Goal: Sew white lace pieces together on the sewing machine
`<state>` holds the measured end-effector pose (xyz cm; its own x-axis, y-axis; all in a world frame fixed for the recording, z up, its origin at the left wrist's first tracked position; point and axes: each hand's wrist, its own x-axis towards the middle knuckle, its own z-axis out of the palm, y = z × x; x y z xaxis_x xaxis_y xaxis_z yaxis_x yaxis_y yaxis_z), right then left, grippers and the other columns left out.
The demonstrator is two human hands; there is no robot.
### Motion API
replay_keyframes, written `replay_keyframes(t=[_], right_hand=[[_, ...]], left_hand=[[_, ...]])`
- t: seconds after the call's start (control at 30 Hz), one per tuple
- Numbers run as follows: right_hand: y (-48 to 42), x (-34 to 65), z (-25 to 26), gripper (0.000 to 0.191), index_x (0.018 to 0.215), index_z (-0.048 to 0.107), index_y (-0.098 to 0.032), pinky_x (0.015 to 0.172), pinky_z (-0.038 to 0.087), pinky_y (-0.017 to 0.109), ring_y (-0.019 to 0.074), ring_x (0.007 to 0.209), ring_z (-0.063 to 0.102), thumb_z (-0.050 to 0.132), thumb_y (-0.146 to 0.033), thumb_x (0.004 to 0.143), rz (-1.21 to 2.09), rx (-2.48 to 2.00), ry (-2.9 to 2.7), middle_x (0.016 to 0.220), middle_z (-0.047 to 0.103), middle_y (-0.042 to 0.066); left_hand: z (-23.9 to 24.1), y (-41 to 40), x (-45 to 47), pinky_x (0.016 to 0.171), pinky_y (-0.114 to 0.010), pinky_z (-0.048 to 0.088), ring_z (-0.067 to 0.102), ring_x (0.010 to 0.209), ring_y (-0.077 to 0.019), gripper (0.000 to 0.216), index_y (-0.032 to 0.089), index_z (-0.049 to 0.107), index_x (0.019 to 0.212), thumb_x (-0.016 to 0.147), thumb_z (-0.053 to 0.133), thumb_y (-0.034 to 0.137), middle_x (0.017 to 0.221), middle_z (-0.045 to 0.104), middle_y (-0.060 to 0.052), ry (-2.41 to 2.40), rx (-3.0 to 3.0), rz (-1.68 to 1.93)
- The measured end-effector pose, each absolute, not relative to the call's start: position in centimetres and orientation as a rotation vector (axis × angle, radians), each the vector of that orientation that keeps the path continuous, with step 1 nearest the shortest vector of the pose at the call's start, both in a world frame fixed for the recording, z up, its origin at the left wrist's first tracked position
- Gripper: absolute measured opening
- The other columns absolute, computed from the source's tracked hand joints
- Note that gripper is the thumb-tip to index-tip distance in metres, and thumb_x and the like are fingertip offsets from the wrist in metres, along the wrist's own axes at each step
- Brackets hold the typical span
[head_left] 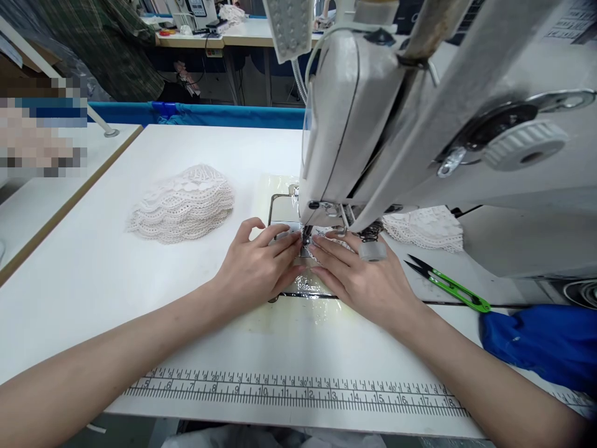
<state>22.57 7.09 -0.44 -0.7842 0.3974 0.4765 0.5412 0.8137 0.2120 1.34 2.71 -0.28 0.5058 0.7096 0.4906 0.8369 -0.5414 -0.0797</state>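
A white sewing machine (pixel 336 124) stands over the table, its presser foot (pixel 306 235) down between my hands. My left hand (pixel 261 261) lies left of the foot, fingers stretched out, their tips close to it. On the other side, my right hand (pixel 364 274) rests flat with fingers extended over a small piece of white lace (pixel 319 232). Most of that lace is hidden by my fingers and the machine head. Neither hand is closed around anything that I can see.
A stack of scalloped lace pieces (pixel 184 205) lies at the left. More lace (pixel 424 227) sits behind the machine head, near green thread snips (pixel 450 286). Blue cloth (pixel 541 342) is at the right, and a printed ruler (pixel 298 395) runs along the front edge. Another person's hand is at far left.
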Motion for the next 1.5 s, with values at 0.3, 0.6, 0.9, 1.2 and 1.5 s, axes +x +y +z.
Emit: replay_keyframes(t=[0.3,0.6,0.9,1.2,1.5], right_hand=[[7.0,22.5,-0.2,0.028,0.111,0.068,-0.018,0.100,0.035,0.041,0.0204,0.095,0.063,0.050,-0.034,0.096,-0.430,-0.711,-2.615,0.105,0.073,0.004],[8.1,22.9,-0.2,0.024,0.102,0.069,-0.015,0.098,0.037,0.041,0.0236,0.105,0.058,0.048,-0.015,0.091,-0.331,-0.863,-2.546,0.100,0.072,0.007],[8.6,23.7,0.7,0.020,0.074,0.066,-0.021,0.101,0.036,0.045,0.0210,0.085,0.060,0.051,-0.015,0.084,-0.312,-0.908,-2.447,0.078,0.068,0.002],[7.1,23.5,1.1,0.041,0.093,0.074,-0.022,0.101,0.041,0.042,0.0202,0.091,0.061,0.044,0.001,0.078,-0.251,-0.735,-2.621,0.087,0.071,0.003],[4.9,22.6,0.1,0.039,0.113,0.067,-0.014,0.103,0.042,0.041,0.0184,0.096,0.065,0.042,0.000,0.086,-0.227,-0.646,-2.637,0.112,0.071,0.006]], left_hand=[[-0.2,2.7,1.4,0.090,-0.044,0.039,0.062,0.107,-0.0233,0.025,0.017,0.065,0.109,0.095,0.052,0.032,0.117,0.069,-0.005,-1.318,-2.438,-0.579],[0.3,1.8,2.4,0.075,-0.035,0.043,0.063,0.093,-0.0190,0.023,0.017,0.064,0.110,0.094,0.053,0.029,0.111,0.071,-0.003,-1.173,-2.478,-0.636],[1.7,1.4,1.1,0.060,-0.034,0.036,0.056,0.059,-0.0135,0.032,0.020,0.054,0.060,0.088,0.061,0.033,0.055,0.062,0.004,-1.064,-2.330,-0.754],[1.6,2.0,0.0,0.073,-0.041,0.045,0.065,0.088,-0.0239,0.028,0.018,0.068,0.101,0.089,0.047,0.005,0.105,0.072,-0.006,-1.347,-2.343,-0.320],[0.8,1.8,1.0,0.095,-0.040,0.049,0.062,0.113,-0.0222,0.034,0.012,0.056,0.125,0.097,0.041,0.022,0.125,0.064,-0.010,-1.474,-2.531,-0.507]])
